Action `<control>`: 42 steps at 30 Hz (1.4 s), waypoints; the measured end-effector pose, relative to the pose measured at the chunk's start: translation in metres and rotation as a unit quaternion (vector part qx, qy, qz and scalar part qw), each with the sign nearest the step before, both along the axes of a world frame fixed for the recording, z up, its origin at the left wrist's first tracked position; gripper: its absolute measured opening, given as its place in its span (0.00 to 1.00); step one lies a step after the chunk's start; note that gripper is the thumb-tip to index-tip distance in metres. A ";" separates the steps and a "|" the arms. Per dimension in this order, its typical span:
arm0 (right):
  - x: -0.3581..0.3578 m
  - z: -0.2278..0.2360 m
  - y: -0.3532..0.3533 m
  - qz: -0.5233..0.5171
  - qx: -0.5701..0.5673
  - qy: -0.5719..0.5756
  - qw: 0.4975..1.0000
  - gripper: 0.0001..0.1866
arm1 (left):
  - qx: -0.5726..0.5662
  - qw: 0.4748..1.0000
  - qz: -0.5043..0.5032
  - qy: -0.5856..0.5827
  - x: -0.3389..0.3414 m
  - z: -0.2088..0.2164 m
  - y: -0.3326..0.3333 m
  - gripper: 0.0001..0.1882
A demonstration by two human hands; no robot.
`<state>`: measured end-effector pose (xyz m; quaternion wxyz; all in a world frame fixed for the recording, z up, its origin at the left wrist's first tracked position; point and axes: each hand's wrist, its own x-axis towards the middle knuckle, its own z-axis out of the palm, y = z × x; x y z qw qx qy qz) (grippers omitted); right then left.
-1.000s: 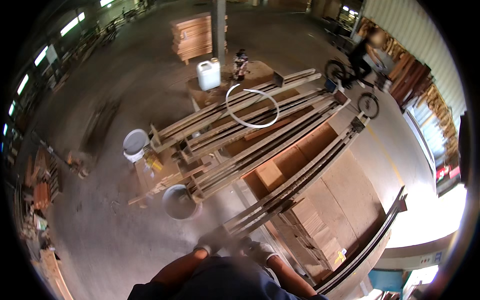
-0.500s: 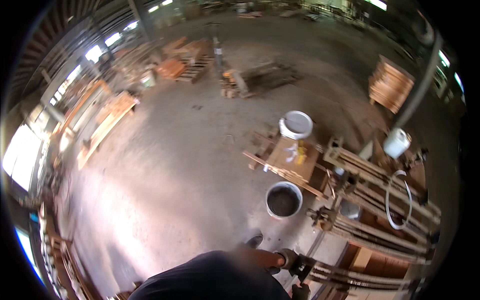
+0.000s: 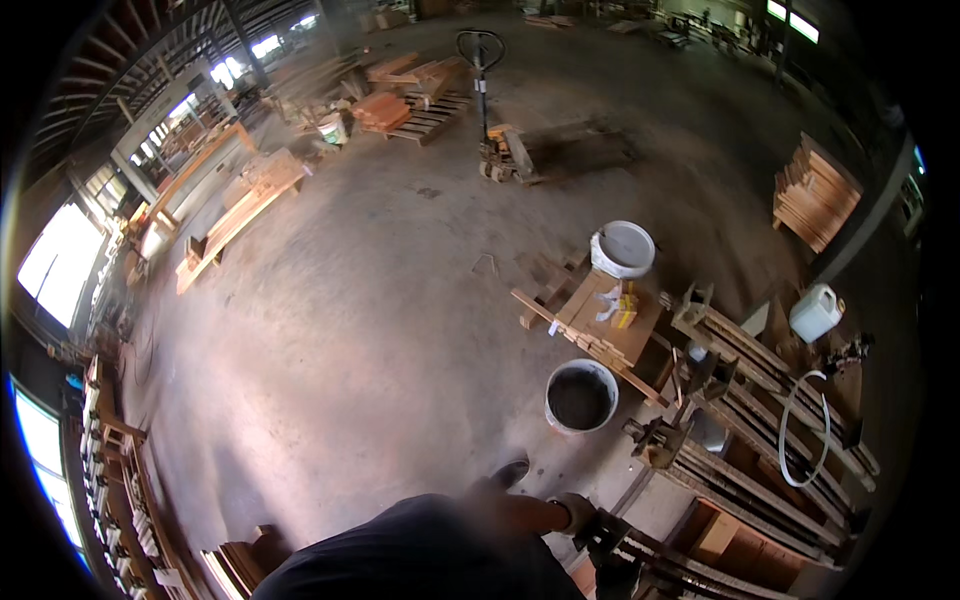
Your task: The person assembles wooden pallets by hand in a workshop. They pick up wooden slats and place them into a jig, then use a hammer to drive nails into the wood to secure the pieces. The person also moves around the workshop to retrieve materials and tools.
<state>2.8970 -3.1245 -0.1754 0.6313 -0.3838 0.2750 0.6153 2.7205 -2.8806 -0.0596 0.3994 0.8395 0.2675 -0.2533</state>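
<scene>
A long metal bar clamp (image 3: 680,562) lies at the lower right, the nearest of several side by side. My left hand (image 3: 574,513), in a greyish glove, is closed at its dark end fitting (image 3: 606,530). Just below that fitting is a dark gloved shape, my right hand (image 3: 616,574); its fingers are lost in shadow at the lower edge. Reddish-brown wood boards (image 3: 740,540) show beneath and between the bars. Another clamp's screw end (image 3: 655,440) juts out a little farther off.
Beyond the clamps stand a bucket of dark contents (image 3: 581,396), a low wooden stand (image 3: 600,318) with a yellow item, and a white-rimmed bucket (image 3: 623,249). A white jug (image 3: 817,312) and a pale hose loop (image 3: 785,440) are at right. A pallet jack (image 3: 500,150) stands farther off.
The view has turned a little to the left, so most things sit farther right, and the picture is sharper. My left hand stays at the clamp's end.
</scene>
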 end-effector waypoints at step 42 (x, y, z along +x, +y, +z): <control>-0.072 -0.043 0.044 -0.023 -0.091 -0.227 0.969 0.22 | 0.123 0.943 -0.280 -0.130 -0.076 -0.047 0.044 0.31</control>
